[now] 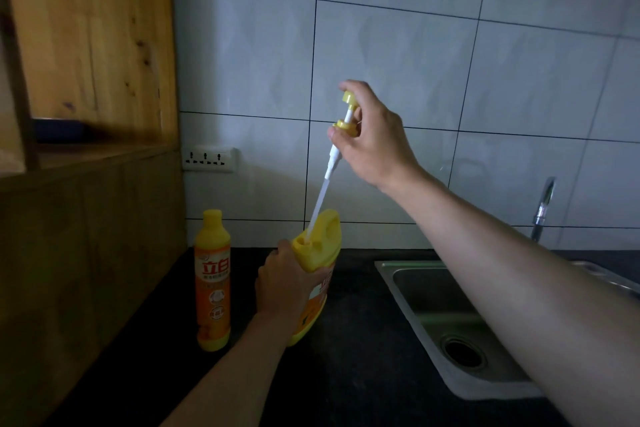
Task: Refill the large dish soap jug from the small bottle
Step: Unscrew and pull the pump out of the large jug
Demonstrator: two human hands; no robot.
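Large jug (317, 255): standing upright on the dark bench (346, 385), just left of the sink (415, 288), with the small bottle (212, 281) standing capped just beside it on the far side from the sink. Gripping the jug's shoulder with the left hand (280, 282), fingers curled round the side away from the sink. Pinching the pump head (348, 113) high above with the right hand (372, 140), fingers wrapped round collar and nozzle. Dip tube (320, 204) slanting down, tip sitting in the jug's open mouth.

Judging the jug as bulky, stiff-walled plastic, weighty if part full, label slick and neck likely soapy. Bracing at the shoulder or taking the moulded handle (330, 222) looking safest. Pump looking light, tube thin and bendy, probably dripping; holding by the rigid collar, not the tube. Small bottle looking slim and squeezable, suiting a one-hand grasp at mid-body.
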